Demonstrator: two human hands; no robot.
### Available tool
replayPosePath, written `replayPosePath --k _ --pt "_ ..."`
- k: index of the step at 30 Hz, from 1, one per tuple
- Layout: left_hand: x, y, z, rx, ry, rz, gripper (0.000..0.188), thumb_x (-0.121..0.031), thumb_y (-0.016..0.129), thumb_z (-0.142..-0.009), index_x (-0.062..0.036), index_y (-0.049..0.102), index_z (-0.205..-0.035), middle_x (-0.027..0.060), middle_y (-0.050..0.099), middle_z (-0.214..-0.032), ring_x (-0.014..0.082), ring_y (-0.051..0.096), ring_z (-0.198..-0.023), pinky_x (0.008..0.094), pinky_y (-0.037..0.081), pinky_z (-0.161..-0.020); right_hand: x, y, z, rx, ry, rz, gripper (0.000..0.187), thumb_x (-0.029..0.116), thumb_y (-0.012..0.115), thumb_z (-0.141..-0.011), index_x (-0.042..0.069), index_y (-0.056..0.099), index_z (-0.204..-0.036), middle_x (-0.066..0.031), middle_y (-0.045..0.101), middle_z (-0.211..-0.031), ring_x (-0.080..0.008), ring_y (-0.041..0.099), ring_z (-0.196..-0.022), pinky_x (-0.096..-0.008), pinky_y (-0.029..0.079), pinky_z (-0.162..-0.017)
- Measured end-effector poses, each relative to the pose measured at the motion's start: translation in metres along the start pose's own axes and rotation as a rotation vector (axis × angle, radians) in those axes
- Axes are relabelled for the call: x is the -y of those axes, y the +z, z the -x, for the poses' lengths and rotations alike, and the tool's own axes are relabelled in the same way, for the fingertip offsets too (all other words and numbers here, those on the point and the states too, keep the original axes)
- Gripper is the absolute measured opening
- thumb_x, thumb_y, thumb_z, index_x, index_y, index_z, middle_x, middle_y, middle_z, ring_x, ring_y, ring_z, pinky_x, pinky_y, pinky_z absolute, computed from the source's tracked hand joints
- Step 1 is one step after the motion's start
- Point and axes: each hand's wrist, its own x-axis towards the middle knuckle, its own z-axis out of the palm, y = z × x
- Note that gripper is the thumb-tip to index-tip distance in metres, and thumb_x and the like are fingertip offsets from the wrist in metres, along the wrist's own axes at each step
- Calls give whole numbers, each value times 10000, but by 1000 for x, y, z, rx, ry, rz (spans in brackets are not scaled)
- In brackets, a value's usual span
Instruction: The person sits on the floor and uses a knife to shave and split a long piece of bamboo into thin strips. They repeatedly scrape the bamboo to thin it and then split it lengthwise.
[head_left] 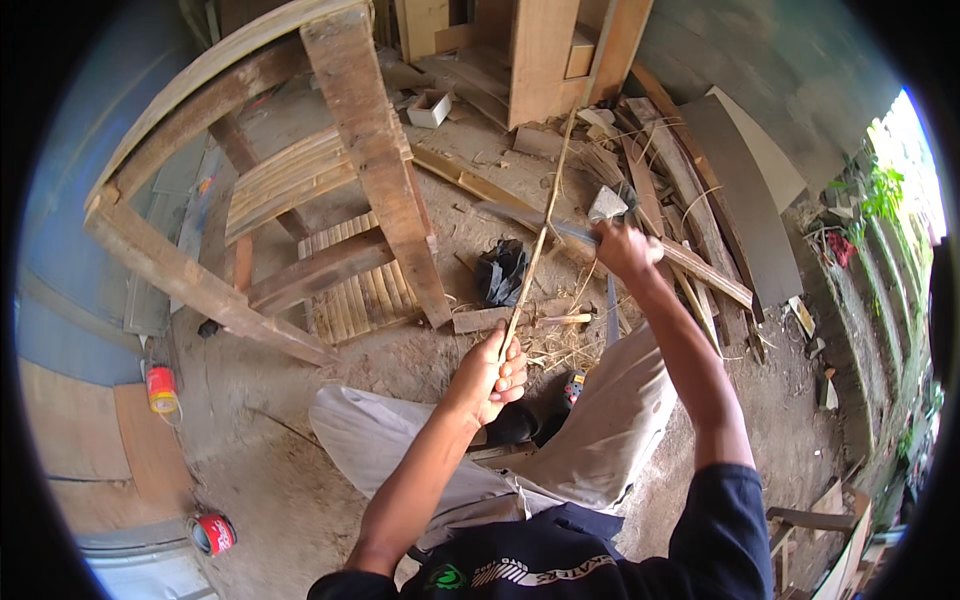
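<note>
**Both hands on a thin cane, blade laid against it**

Your left hand (493, 375) is closed around the lower end of a long, thin cane strip (537, 245), gripping it just above your lap. From that fist the strip runs up and away from you, pale and slightly bowed, until its far end is lost among the timber at the back. Your right hand (622, 248) is raised further out and wrapped tight around the handle of a long knife (530, 218); the dark blade points to your left and crosses the strip, though you cannot tell from here whether the edge actually touches it.

You are seated, light trousers (600, 430) stretched out below your arms, over a dirt floor (270, 480) littered with shavings and splinters. A crumpled black bag (500, 270) lies on the ground just beyond your left fist, with a short wooden block (482, 320) beside it. To your left stands a rough wooden frame (370, 150) with slatted bamboo panels under it. Planks and offcuts (690, 200) are piled to the right of the knife hand. Two red cans (212, 533) sit well apart from you by the left wall, one lying on its side, the other higher up.
</note>
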Motion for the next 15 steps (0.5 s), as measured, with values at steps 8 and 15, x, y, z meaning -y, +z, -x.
replayPosePath --k 8,15 --pt "8 -9 -10 55 87 116 401 -393 364 -1051 -138 433 -749 -62 352 -539 32 302 -381 188 223 -325 -17 40 -11 -200 -407 -78 233 258 520 -928 88 652 -1018 -137 696 -812 -286 709 -710 -449 573 -550" --pt "11 -16 -1 80 1 95 418 -413 368 -1049 -136 429 -743 -54 343 -527 38 303 -365 185 219 -322 -21 56 -19 -83 -217 -268 272 337 544 -945 90 644 -889 -179 700 -840 -313 680 -633 -489 566 -571"
